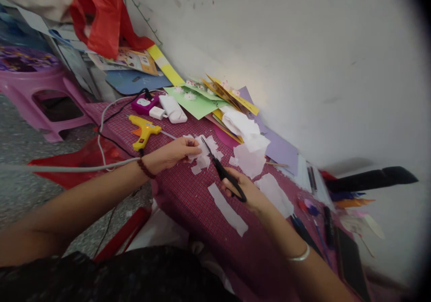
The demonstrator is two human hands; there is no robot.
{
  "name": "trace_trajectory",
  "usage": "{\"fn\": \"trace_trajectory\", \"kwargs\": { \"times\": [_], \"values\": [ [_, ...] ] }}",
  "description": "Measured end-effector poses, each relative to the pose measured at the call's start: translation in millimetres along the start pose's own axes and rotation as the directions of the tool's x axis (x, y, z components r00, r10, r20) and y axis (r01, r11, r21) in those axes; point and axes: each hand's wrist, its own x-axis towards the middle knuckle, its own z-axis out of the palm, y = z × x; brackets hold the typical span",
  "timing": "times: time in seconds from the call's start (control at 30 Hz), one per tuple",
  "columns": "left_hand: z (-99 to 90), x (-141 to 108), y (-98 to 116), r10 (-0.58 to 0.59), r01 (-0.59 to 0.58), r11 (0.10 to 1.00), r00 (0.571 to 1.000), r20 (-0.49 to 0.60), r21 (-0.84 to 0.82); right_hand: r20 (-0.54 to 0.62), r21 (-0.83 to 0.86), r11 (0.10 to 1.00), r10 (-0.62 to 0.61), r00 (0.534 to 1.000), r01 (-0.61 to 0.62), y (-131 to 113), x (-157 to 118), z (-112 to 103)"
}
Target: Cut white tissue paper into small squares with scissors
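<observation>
Head view. Left hand [183, 149]: thumb and fingers closed in a pinch on a small white piece [204, 147] (thin, paper-like), just above loose white scraps [196, 169]. Right hand [244, 190]: fingers curled and closed about the handles of the black scissors [220, 169], one pair.

Scissors, position: handles within the right fingers, blades projecting beyond them, tips beside the small white piece and near the left fingertips (whether blade meets piece, cannot be told). Direction: tips away from the body and toward the left; long axis slanting from the right palm up to the left hand, above the checked tablecloth [188, 199].

Surroundings: one white strip [228, 210], flat, on the body side of the scissors; one yellow glue gun [144, 131], lying beyond the left wrist (beaded bracelet [145, 167] worn there); green card [198, 104], farther off, near the wall [286, 68].
</observation>
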Motion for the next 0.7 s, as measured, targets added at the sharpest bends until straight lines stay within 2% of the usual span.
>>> {"fn": "trace_trajectory", "kwargs": {
  "times": [0.2,0.3,0.5,0.7],
  "values": [
    [-9.6,-8,2,-0.073,0.071,0.997,0.995,-0.070,-0.032,-0.027,-0.035,0.999,0.004,1.000,-0.005,2,0,-3],
    [-12.3,-11,5,-0.048,0.042,0.997,0.994,-0.098,-0.067,0.023,-0.044,0.998,-0.032,0.999,0.033,-1,-1,-4],
    [-14.1,-10,12,-0.004,-0.034,0.986,0.975,-0.223,-0.166,0.070,-0.025,1.000,-0.011,0.997,0.013,-1,-6,-6],
    [-11.7,-8,11,-0.027,-0.010,0.981,0.982,-0.190,-0.191,0.103,-0.055,0.998,0.013,0.995,-0.007,-2,-5,-5]
  ]
}}
